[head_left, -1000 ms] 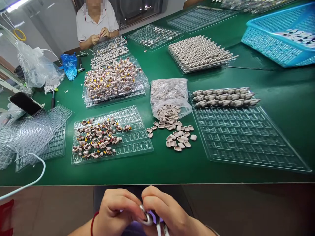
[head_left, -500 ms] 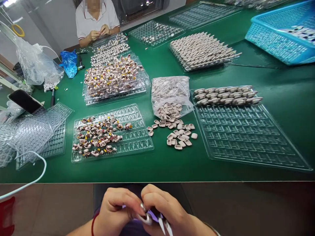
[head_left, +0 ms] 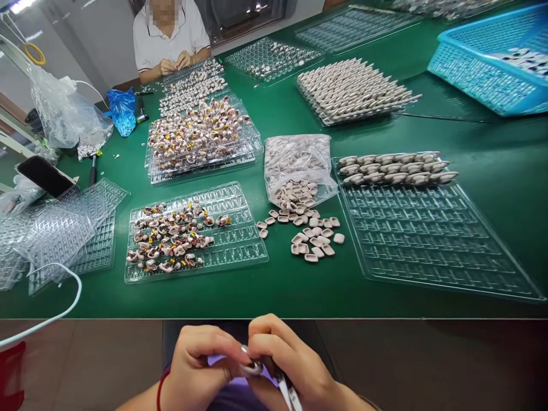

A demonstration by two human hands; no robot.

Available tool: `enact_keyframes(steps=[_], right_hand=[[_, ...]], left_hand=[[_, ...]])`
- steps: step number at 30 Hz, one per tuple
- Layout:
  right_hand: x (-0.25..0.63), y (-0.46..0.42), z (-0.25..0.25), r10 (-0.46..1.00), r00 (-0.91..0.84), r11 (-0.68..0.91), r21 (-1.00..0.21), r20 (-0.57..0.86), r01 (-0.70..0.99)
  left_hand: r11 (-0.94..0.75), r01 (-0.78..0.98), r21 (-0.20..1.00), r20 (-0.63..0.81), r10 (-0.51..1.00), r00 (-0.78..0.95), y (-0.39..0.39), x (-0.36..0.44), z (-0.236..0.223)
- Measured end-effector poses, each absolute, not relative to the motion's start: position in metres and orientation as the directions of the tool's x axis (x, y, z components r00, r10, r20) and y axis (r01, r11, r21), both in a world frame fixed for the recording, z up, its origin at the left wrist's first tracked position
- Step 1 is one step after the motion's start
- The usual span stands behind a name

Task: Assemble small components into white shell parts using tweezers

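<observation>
Below the table's front edge my two hands meet in front of my lap. My left hand point(head_left: 201, 365) is closed, pinching a small pale, shiny-edged earbud-like part point(head_left: 252, 368) between thumb and fingers. My right hand point(head_left: 295, 362) is closed round metal tweezers point(head_left: 287, 394), whose two flat arms point down toward me. Its fingertips touch or nearly touch the part; the tweezers' working end is hidden. On the table ahead lies a clear tray point(head_left: 240, 251) with similar pale parts bearing red and yellow bits. Loose beige shell pieces point(head_left: 317, 240) lie right of it.
A plastic bag of shells point(head_left: 297, 154) stands mid-table. At right lies a clear tray point(head_left: 428, 240) with rows of beige pieces at its far end. Stacked trays, a blue basket point(head_left: 471, 68), a phone point(head_left: 47, 176) and a white cable point(head_left: 77, 294) surround. A co-worker point(head_left: 171, 40) sits opposite.
My right hand's fingers have shifted slightly upward, and the part between my hands has tilted a little. The co-worker's hands have moved slightly lower.
</observation>
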State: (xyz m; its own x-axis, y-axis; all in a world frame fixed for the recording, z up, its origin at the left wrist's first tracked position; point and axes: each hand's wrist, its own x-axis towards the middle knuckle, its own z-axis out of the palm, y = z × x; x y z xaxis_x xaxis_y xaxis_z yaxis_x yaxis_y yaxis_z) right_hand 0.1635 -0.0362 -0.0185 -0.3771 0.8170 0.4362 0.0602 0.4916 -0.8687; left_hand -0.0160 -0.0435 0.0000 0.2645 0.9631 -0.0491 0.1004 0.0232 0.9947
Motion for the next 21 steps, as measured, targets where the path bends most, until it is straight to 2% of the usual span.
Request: enact_keyframes(steps=[6,21], right_hand=[[0.164,-0.038,-0.016,0.826,-0.368,0.484,-0.872,0.428,0.074],[0.167,-0.047,-0.025,0.804,-0.375,0.536,-0.836,0.462,0.120]], left_hand=[[0.110,0.109,0.988,-0.123,0.985,0.124,-0.046,-0.012,-0.001],[0.026,0.133,0.991,-0.054,0.975,0.215,-0.044,-0.010,0.006]])
